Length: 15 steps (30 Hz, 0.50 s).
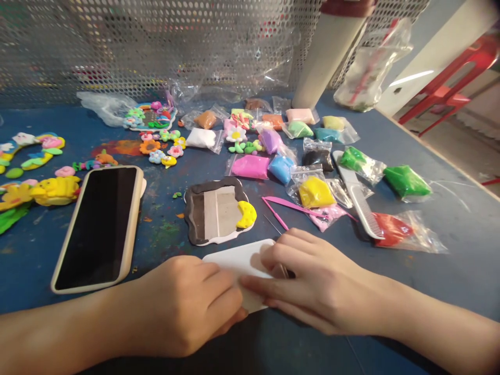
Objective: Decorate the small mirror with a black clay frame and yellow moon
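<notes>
My left hand [183, 307] and my right hand [312, 281] both press on a flat white plastic plate [238, 260], fingers curled over its edges. Its lower part is hidden under my fingers. A thin metal needle tool [272, 224] sticks out from under my right hand, and its grip is mostly hidden. Just beyond the plate lies a dark brown clay frame [195, 216] on a white backing, with a yellow clay crescent moon [246, 214] on its right side. A pink plastic tool [292, 207] lies near my right fingers.
A phone in a beige case [97, 229] lies left of my left hand. Bagged coloured clay, a white comb [361, 203] and finished clay flowers cover the blue paint-stained table [449, 271]. Perforated metal mesh [117, 47] stands behind, and a red chair [449, 83] stands beyond the right edge.
</notes>
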Available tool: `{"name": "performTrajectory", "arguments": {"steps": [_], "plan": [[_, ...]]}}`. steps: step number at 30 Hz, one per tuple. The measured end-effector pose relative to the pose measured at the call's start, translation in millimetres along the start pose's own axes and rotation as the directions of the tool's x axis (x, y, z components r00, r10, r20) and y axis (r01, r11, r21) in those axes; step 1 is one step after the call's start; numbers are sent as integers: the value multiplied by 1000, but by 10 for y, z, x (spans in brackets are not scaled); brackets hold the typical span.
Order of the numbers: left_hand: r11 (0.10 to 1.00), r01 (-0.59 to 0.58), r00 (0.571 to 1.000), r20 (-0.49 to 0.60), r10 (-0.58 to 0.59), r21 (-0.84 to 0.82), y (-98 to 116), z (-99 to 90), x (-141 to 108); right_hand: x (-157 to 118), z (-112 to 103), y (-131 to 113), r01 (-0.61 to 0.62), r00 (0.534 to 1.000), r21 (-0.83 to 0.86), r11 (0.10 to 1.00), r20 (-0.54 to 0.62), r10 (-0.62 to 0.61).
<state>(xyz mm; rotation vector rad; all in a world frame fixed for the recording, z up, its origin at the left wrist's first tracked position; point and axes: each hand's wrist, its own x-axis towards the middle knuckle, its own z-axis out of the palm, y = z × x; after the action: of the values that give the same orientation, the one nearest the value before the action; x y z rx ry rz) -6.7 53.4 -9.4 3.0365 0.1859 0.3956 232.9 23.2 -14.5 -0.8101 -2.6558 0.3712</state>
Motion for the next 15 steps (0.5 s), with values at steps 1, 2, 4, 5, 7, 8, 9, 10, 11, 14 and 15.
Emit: {"name": "performTrajectory", "arguments": {"steps": [1, 2, 4, 5, 7, 8, 9, 10, 11, 14, 15], "plan": [[1000, 1, 1000, 10, -1, -1, -4, 5, -4, -1, -3, -1, -12, 1000, -9, 1000, -14, 12], [1000, 2, 1000, 10, -2, -1, -6, 8, -7, -1, -7, -2, -19, 1000, -13, 1000, -24, 19], [1000, 1, 1000, 10, -1, 0, -7, 6, -7, -1, -13, -2, 2, 1000, -5, 1000, -11, -2], [1000, -2, 1000, 13, 2, 2, -7, 1, -4, 1, -16, 0, 13, 1000, -4, 1000, -7, -13], [1000, -2, 1000, 17, 2, 1, -6, -15, 5, 8, -22, 11, -30, 999, -13, 999, -36, 30], [1000, 3, 1000, 14, -3, 0, -5, -24, 11, 11, -26, 19, -84, 994, -7, 996, -66, 83], [1000, 8, 1000, 7, -8, 2, -5, -34, 17, 14, -31, 29, -139, 986, 15, 990, -94, 140], [1000, 9, 1000, -9, -9, 6, -5, -42, 22, 16, -36, 38, -181, 976, 53, 982, -115, 186], [1000, 7, 1000, -25, -7, 10, -5, -50, 25, 18, -42, 46, -208, 968, 99, 973, -122, 220], [1000, 4, 998, -66, -2, 23, -7, -64, 26, 17, -59, 59, -225, 957, 202, 953, -139, 256], [1000, 4, 997, -75, -2, 24, -10, -67, 23, 16, -63, 60, -227, 955, 219, 949, -143, 262]]}}
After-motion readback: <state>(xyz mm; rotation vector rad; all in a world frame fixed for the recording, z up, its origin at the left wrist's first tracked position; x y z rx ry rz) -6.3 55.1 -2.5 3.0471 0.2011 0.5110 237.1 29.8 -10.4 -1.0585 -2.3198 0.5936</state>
